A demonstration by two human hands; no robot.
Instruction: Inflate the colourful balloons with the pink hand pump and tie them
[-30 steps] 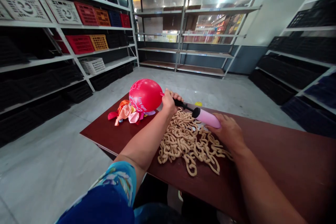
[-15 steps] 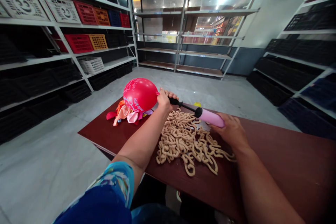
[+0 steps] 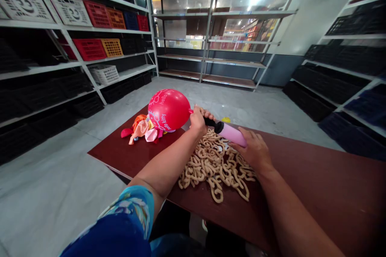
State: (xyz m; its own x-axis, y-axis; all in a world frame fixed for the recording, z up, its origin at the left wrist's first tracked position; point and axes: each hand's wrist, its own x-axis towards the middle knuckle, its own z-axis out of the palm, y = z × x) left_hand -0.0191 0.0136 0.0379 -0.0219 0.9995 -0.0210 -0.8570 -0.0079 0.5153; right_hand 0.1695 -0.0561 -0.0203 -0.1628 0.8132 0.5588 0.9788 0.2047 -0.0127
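Observation:
A partly inflated red balloon (image 3: 167,109) with white lettering hangs on the black nozzle of a pink hand pump (image 3: 230,133). My left hand (image 3: 199,120) is closed around the balloon's neck and the nozzle. My right hand (image 3: 255,151) grips the pump's pink barrel, which is pushed in close to the nozzle. Both hands hover over a pile of tan plastic chain links (image 3: 215,164) on the dark red table (image 3: 316,192).
A heap of flat balloons (image 3: 140,127) in orange, pink and red lies at the table's far left corner. A small yellow object (image 3: 226,119) sits behind the pump. Metal shelves with crates (image 3: 96,48) line the left, back and right walls. Grey floor surrounds the table.
The pump barrel was pulled away from the nozzle, then pushed back in toward my left hand. The balloon has grown a little larger.

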